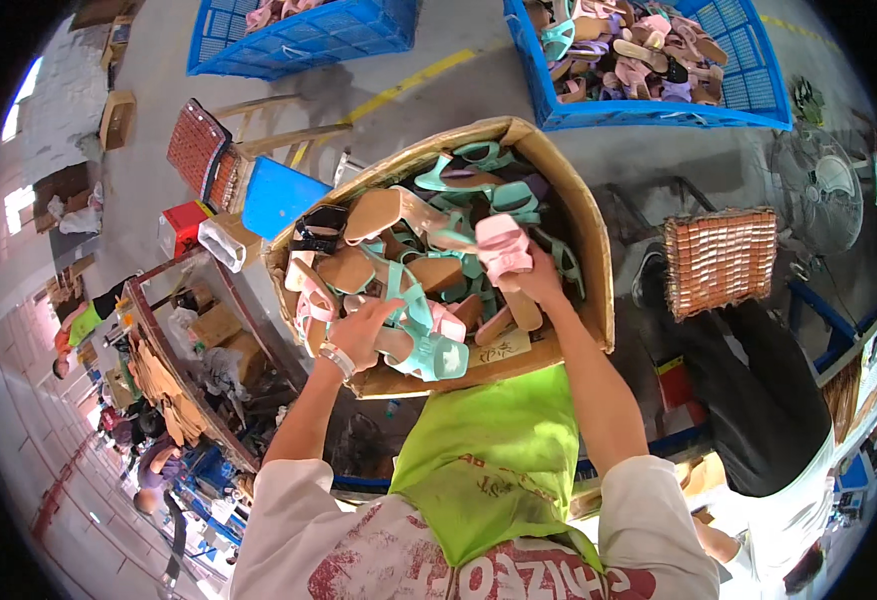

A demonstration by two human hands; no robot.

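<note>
A large cardboard box [590, 240] in front of me is heaped with women's sandals in mint green, pink, black and tan. My right hand [538, 280] grips a pink sandal [503, 245] above the heap, its toe strap turned up. At the near left side of the box, my left hand [360, 335] closes on a mint green sandal [428, 352], whose toe reaches over the near rim. Some of its fingers are hidden behind the sandal. A tan-soled sandal [373, 214] and a black sandal [320, 230] lie farther back.
Two blue plastic crates [648, 117] [298, 55] with more sandals stand on the floor beyond. A woven-seat stool [720, 258] is at right, near a person in dark trousers [758, 390] and a fan [820, 185]. At left are a blue bin [280, 198] and a metal-framed rack [188, 345].
</note>
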